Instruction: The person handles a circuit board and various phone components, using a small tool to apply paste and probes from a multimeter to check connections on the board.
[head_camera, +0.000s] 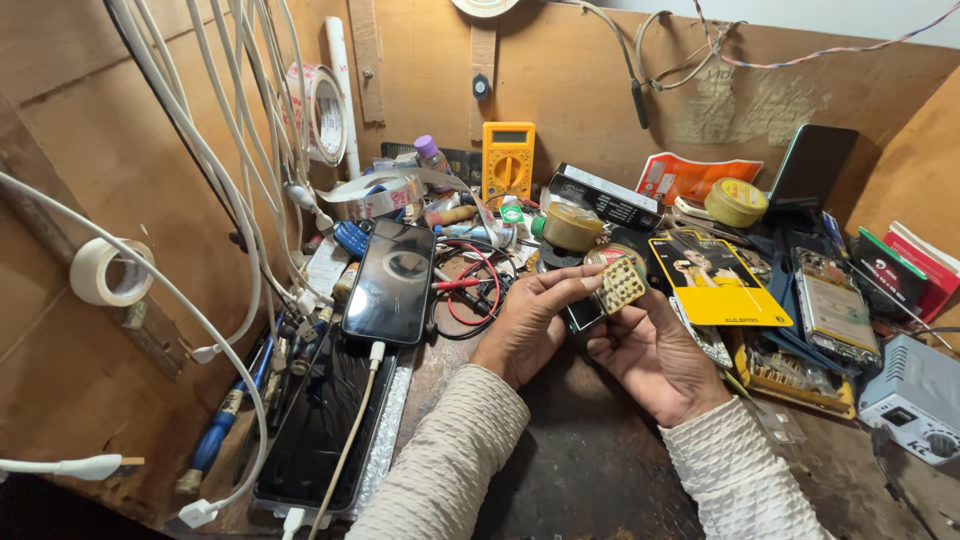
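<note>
Sleeves: two knitted cream cuffs are lying nearest the camera.
Left hand (530, 325): fingers are closing on the small perforated board (621, 284), steadying it up to view.
Right hand (652, 352): thumb and fingers are pinching that board's lower edge; a dark part below it is unclear.
Left of hands: one phone (390, 283) is charging on a white cable.
Beyond: one yellow meter (508, 160) is leaning against the wall.

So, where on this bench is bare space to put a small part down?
Bare dark bench lies between the two sleeves, below the left hand and right hand. Behind the hands it is crowded: black phone, red probe wires, yellow card.
</note>
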